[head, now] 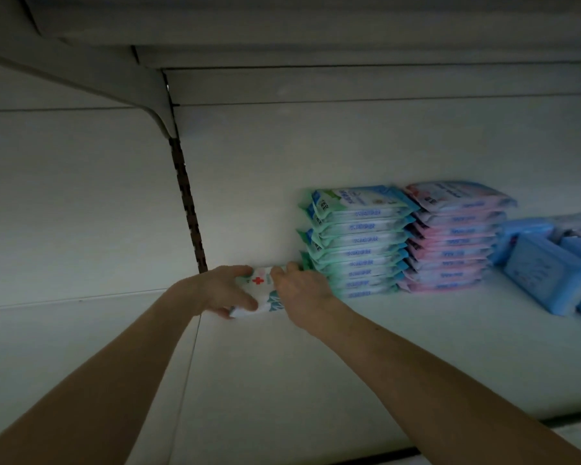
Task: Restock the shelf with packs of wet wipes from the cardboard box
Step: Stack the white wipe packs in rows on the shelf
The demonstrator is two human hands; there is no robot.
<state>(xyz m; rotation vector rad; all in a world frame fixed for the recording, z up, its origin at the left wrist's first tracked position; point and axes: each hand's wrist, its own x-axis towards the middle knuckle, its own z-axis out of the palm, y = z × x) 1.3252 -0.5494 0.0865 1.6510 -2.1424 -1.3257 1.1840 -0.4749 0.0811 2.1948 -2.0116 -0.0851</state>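
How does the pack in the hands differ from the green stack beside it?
The red-cross pack is white; the green stack is green and blue. The red-cross pack is one pack, gripped by the left hand and right hand; the green stack is many packs piled flat. Both are soft wipe packs at the back of the shelf.

Mid-frame, the left hand (223, 292) and right hand (301, 293) grip a white wipes pack (257, 290) with a red cross on the shelf (316, 364), just left of the green stack (356, 243); the pink stack (453, 236) and blue packs (550, 266) lie to the right.
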